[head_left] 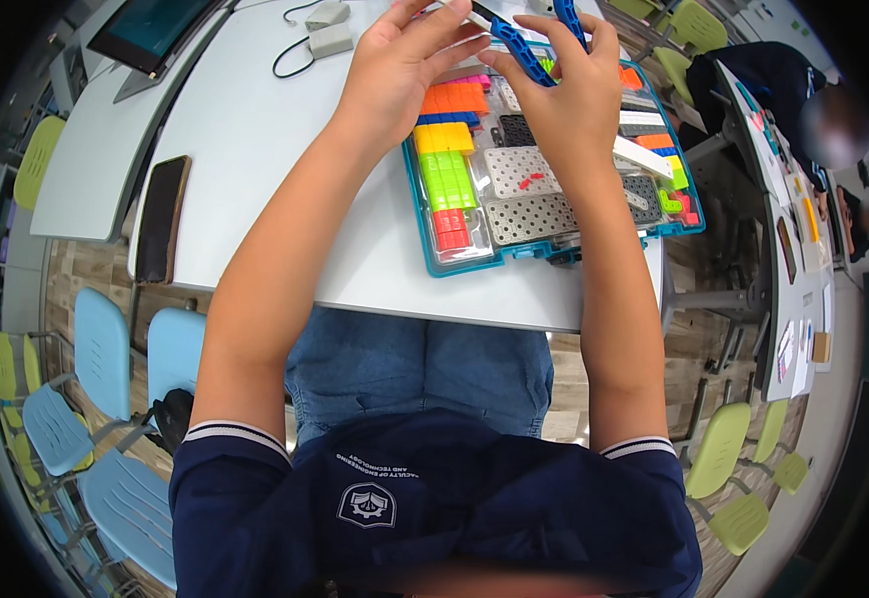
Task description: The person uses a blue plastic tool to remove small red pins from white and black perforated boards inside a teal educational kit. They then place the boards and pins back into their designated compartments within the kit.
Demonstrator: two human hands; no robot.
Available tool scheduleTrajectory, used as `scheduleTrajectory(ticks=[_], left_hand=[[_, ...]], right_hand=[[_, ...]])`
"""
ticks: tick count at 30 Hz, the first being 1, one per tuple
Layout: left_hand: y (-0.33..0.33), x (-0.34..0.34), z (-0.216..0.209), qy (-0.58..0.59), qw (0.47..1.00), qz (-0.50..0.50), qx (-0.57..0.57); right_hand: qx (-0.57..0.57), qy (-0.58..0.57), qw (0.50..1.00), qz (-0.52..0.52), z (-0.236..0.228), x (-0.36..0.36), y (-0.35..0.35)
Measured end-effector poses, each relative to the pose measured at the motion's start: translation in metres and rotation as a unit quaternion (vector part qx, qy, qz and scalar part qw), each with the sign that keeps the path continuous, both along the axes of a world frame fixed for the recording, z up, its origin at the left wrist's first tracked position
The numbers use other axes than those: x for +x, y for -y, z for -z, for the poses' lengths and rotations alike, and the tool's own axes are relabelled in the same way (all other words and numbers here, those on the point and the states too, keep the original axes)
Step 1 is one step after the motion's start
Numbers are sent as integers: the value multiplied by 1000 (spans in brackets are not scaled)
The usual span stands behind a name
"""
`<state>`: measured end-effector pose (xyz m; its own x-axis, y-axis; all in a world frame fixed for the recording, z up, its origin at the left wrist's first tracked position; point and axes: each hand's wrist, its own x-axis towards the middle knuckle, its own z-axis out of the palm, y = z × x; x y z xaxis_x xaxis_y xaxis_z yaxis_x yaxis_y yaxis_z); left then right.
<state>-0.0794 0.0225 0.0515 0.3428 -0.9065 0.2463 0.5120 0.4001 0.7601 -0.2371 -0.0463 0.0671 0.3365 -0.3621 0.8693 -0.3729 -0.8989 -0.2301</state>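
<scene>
My right hand (569,105) grips a pair of blue-handled pliers (522,55). The two handles stand apart, and the head of the tool is cut off by the upper edge. My left hand (395,70) is raised beside it, fingers bent together near the tool; what they pinch is mostly out of view. Both hands are above a teal-edged parts case (466,267) on the table. In the case lie orange blocks (454,98), yellow blocks (442,138), lime green blocks (446,179), red blocks (450,229) and grey perforated plates (529,217).
A dark phone (162,219) lies on the white table (255,189), left of the case. Grey boxes with a black cable (330,40) sit at the back, and a screen (155,30) stands far left. Blue chairs (103,349) are at lower left. Another person (758,80) leans over a table at right.
</scene>
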Motion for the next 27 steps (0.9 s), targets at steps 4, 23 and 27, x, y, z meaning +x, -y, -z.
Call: scheduleTrajectory(ticks=[4,23,27], left_hand=[[3,2,0,21,999,-38,-20],[-6,-19,2,286,918,-262,-85],[-8,-22,3,304,903,-290,-88]], right_hand=[[11,-43,998,42,8,-2,6],[-17,-94,987,127,5,-3,-13],[4,-92,988,125,7,1,-17]])
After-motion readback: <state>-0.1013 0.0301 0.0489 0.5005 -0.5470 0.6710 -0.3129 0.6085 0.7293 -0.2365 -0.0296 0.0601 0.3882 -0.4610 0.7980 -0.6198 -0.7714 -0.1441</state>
